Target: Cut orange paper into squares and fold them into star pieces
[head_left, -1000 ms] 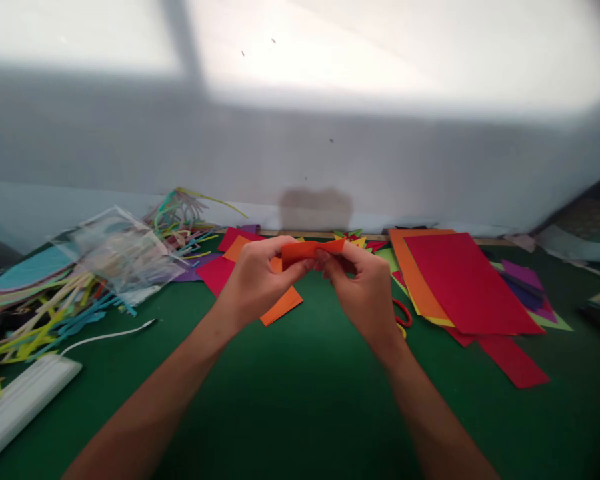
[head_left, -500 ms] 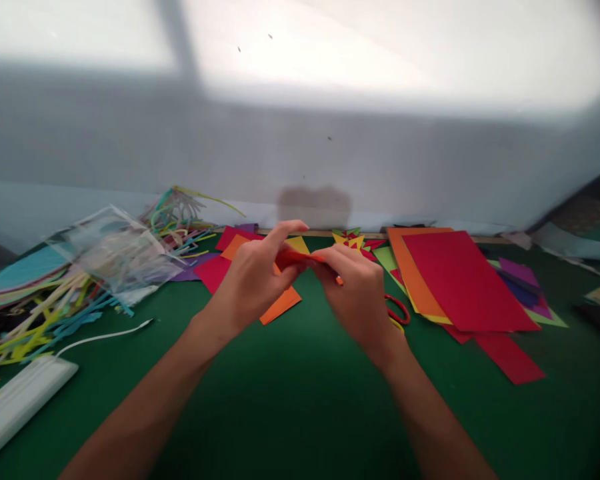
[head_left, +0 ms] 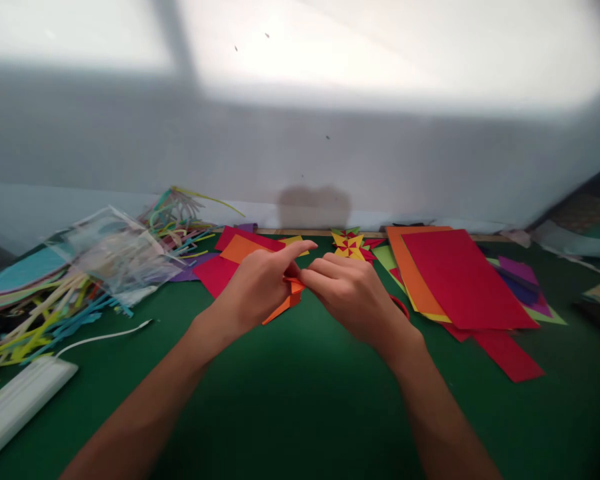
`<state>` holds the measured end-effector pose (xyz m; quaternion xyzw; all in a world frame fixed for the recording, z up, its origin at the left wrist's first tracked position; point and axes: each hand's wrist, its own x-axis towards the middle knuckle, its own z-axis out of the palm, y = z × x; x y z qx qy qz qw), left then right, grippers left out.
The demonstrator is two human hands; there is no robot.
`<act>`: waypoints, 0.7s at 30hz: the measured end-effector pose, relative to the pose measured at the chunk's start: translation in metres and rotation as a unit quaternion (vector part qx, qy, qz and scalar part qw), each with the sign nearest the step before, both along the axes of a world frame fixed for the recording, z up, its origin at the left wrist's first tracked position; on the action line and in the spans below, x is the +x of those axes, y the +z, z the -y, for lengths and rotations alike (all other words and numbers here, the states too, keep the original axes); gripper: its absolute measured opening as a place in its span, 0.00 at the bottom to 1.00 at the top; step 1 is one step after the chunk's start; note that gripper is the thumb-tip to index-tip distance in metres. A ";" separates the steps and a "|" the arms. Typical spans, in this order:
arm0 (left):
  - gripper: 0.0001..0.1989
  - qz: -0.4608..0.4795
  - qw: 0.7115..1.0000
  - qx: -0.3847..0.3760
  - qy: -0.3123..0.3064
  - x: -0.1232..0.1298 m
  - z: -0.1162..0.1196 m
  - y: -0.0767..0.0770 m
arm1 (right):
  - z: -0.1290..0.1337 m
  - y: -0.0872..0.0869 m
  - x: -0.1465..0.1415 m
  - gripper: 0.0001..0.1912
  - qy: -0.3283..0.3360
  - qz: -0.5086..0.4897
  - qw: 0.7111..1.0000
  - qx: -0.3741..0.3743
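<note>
Between my hands, above the green table [head_left: 290, 413], is a small folded piece of orange paper [head_left: 295, 285]. My left hand [head_left: 255, 283] pinches it from the left, its index finger stretched over the top. From the right, my right hand [head_left: 347, 290] presses its curled fingers and thumb against the same piece; most of the fold is hidden behind the fingers. Behind my left hand lie red paper [head_left: 213, 273] and an orange sheet [head_left: 240, 248]. A red scissors handle [head_left: 401, 307] shows partly past my right wrist.
Yellow-and-red folded paper stars [head_left: 349, 245] lie near the wall. Large red sheets [head_left: 470, 280] over orange ones are stacked at right. On the left are a clear plastic bag [head_left: 125, 253], many colored paper strips [head_left: 55, 300] and a white power strip [head_left: 30, 393] with its cord.
My hands have turned knuckles-up and lowered slightly around the orange paper. The left index finger now reaches further right, and the scissors handle is more covered by my right hand.
</note>
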<state>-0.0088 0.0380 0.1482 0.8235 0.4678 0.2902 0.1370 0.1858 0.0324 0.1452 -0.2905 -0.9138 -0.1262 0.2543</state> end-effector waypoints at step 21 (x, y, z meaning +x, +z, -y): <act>0.05 0.115 0.992 0.048 -0.025 -0.004 0.003 0.008 | 0.001 0.009 0.005 0.05 -0.039 -0.273 0.940 -0.200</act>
